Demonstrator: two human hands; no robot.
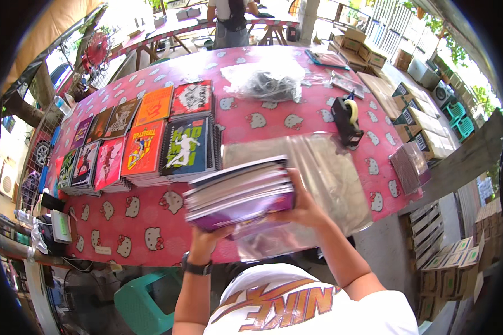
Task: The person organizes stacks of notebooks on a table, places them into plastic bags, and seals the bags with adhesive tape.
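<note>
Left hand: your left hand (pixel 211 233) is partly closed on the lower left corner of the notebook stack (pixel 237 190), with most of its fingers hidden beneath it
Right hand: your right hand (pixel 304 202) is spread about as wide as the stack is thick and grips its right end, fingers at the far corner and thumb side along the near edge
Notebook stack: it lies between your two hands, tilted, page edges showing and a purple cover turned toward you; motion blur softens its details
Plastic sleeves (pixel 332 181): they spread flat just beyond and beside your right hand, partly behind the stack
Notebook rows (pixel 143 148): two rows of colourful piles sit beyond your left hand and off to its left
Tape dispenser (pixel 345 124): black, standing beyond your right hand, farther right
Clear plastic bag (pixel 268 85): crumpled around something dark, well beyond both hands
Wrapped pack (pixel 410 168): well to the right of your right hand, near the edge of the pink tablecloth (pixel 170 231)
Watch (pixel 198 267): dark, on your left wrist
</note>
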